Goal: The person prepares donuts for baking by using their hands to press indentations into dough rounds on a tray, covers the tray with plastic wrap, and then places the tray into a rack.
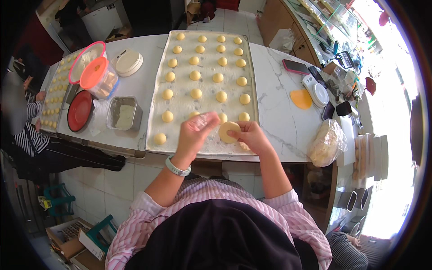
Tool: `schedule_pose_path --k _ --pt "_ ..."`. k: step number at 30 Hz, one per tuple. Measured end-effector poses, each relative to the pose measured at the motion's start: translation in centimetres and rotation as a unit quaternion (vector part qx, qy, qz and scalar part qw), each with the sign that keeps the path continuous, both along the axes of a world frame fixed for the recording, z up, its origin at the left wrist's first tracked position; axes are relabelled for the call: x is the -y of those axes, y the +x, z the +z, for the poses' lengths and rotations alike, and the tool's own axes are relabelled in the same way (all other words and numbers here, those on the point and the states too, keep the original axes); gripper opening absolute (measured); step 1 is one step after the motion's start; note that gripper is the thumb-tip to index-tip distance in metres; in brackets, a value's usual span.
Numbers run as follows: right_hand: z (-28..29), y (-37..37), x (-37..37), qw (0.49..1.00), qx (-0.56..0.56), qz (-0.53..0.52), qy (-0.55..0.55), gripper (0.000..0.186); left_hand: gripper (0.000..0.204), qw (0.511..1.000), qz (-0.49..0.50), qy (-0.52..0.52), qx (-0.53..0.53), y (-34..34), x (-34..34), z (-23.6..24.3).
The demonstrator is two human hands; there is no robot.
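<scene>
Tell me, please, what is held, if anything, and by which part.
The right hand holds a dough disc by its right side; left hand, unclear.

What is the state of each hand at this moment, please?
Left hand: fingers bent; open or closed cannot be told.
Right hand: closed, holding a flat round dough piece.

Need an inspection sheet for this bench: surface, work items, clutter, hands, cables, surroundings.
Surface: white marbled table, grey veining.
Work items: large tray with rows of pale dough balls; one flattened dough disc.
Clutter: round red dish, orange-lidded tub and grey container at left; phone, white scale and filled plastic bag at right.
Hands: right hand grips the disc; left hand raised beside it, contents unclear.
Cables: none clearly made out.
Surroundings: another person at the table's left end; tiled floor.
</scene>
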State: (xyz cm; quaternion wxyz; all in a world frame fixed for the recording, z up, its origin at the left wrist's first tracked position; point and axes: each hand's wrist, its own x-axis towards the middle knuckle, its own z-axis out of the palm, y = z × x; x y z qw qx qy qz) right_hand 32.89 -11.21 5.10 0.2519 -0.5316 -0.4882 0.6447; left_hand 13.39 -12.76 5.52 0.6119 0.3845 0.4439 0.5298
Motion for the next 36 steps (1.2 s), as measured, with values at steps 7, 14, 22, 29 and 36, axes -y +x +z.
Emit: schedule_pose_path --k 7,14,22,29,36 --pt "-3.9 -0.6 -0.2 0.97 0.198 0.09 0.111 0.025 0.028 0.995 0.082 -0.045 0.031 -4.4 1.1 -2.1" --pt "0.0 -3.4 0.0 0.895 0.286 0.002 0.342 0.031 0.026 0.965 0.247 -0.073 0.053 -9.0 4.7 -6.0" --pt "-4.7 -9.2 2.6 0.73 0.345 0.318 0.497 0.071 0.027 0.959 0.252 -0.079 0.099 -9.8 6.7 -6.3" --pt "-5.6 -9.5 2.3 0.71 0.364 0.35 0.49 0.073 0.026 0.955 0.263 -0.103 0.097 -11.1 7.8 -6.1" --pt "-6.2 -9.9 2.5 0.718 0.369 0.351 0.474 0.074 0.025 0.954 0.254 -0.109 0.111 -11.0 8.0 -5.9"
